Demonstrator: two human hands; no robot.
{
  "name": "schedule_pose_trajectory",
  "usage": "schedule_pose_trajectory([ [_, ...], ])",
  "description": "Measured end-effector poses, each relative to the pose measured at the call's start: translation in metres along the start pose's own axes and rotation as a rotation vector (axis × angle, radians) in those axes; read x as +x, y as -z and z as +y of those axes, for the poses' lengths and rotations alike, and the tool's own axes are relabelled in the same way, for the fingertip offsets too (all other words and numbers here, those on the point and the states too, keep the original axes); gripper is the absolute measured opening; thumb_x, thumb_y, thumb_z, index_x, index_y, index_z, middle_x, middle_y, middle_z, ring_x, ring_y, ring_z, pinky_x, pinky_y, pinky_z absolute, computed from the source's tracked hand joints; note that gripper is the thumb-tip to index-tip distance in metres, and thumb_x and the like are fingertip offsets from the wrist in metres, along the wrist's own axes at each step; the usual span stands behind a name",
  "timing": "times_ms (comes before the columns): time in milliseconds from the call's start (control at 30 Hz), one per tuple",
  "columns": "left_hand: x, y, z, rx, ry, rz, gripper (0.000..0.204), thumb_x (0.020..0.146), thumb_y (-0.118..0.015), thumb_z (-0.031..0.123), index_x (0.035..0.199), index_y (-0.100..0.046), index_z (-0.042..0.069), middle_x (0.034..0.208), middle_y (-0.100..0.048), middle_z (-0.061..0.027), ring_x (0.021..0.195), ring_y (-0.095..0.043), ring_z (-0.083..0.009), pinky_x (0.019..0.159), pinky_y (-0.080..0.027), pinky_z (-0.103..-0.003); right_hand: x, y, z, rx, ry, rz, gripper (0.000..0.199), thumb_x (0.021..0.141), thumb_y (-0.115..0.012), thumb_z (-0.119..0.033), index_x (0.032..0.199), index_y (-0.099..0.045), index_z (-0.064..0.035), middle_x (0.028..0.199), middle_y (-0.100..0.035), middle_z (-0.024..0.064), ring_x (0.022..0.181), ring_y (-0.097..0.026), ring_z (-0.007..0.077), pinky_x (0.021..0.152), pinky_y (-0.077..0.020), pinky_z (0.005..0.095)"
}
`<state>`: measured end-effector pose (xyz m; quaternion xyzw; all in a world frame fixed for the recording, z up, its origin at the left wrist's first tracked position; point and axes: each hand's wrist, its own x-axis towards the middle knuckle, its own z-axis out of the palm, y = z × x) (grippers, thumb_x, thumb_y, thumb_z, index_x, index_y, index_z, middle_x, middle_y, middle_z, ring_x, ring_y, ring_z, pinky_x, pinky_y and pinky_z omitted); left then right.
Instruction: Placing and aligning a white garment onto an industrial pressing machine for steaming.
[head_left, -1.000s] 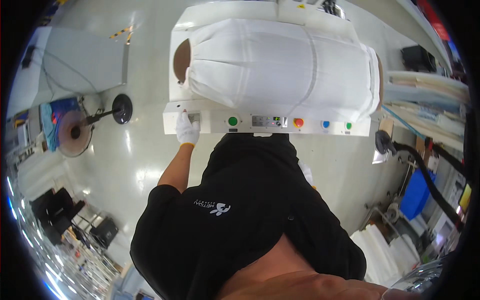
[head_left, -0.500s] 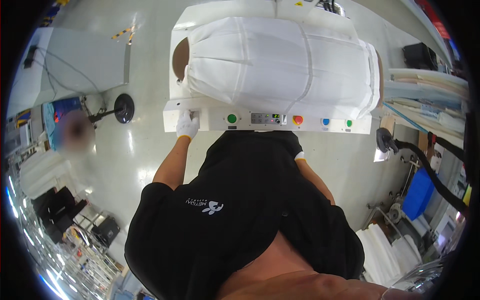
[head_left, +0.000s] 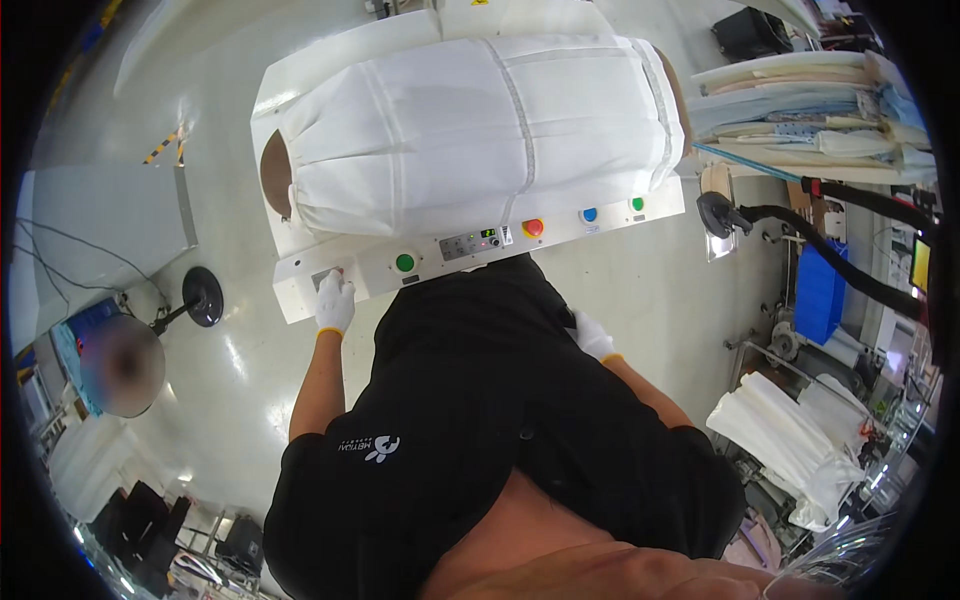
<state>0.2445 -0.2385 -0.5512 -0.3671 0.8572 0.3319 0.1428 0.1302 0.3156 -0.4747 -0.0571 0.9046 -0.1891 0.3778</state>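
Note:
My left hand (head_left: 335, 303), in a white knit glove with a yellow cuff, rests its fingertips on the left end of a white machine's control panel (head_left: 372, 284), beside a small grey plate. My right hand (head_left: 594, 336), gloved alike, hangs at my right side against my black clothing, its fingers partly hidden and nothing visible in them. Over the machine lies a white fabric garment (head_left: 440, 130), stretched around a horizontal padded form whose brown end (head_left: 276, 178) shows at the left. Several buttons line the panel, among them a green button (head_left: 405, 262) and a red button (head_left: 533, 228).
To the right, a dark flexible hose (head_left: 800, 215) and a blue bin (head_left: 821, 290) stand near a rack of stacked fabrics (head_left: 790, 100). White cloth (head_left: 775, 430) hangs lower right. A round black stand base (head_left: 203, 297) sits on the floor at left; another person is partly visible beyond it.
The view has turned and shifted, so the machine appears tilted and farther left. My right hand shows more beside my clothing. My left hand stays on the panel's left end.

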Motion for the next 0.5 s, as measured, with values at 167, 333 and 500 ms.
schedule_pose_trajectory([
  [167, 0.000, 0.001, 0.029, -0.013, -0.177, -0.090, 0.047, 0.096, -0.050, 0.023, 0.138, -0.057, 0.004, 0.132, -0.066, -0.0165, 0.115, -0.063, -0.0376, 0.097, -0.050, -0.042, 0.058, -0.036, 0.040, 0.578, -0.428, -0.415, 0.040, 0.086, -0.051, 0.003, 0.125, -0.059, -0.0066, 0.099, -0.066, 0.0124, 0.079, -0.065, 0.0297, 0.069, -0.0526, 0.0383],
  [333, -0.021, 0.022, 0.090, -0.109, -0.179, -0.235, 0.046, 0.096, -0.051, 0.028, 0.139, -0.060, 0.012, 0.130, -0.068, -0.0162, 0.113, -0.064, -0.0399, 0.097, -0.050, -0.044, 0.007, 0.008, 0.005, 0.798, -0.420, -0.344, 0.050, 0.083, -0.047, 0.004, 0.131, -0.057, -0.0041, 0.099, -0.065, 0.0127, 0.071, -0.062, 0.0236, 0.065, -0.0519, 0.0346],
  [500, -0.027, 0.013, 0.116, -0.188, -0.276, -0.361, 0.048, 0.096, -0.052, 0.028, 0.140, -0.059, 0.012, 0.128, -0.069, -0.0154, 0.116, -0.064, -0.0387, 0.099, -0.050, -0.043, -0.032, 0.084, 0.018, 1.480, -0.281, -0.497, 0.057, 0.090, -0.067, -0.026, 0.136, -0.054, 0.0052, 0.115, -0.069, 0.0240, 0.085, -0.070, 0.0330, 0.076, -0.0561, 0.0394],
])
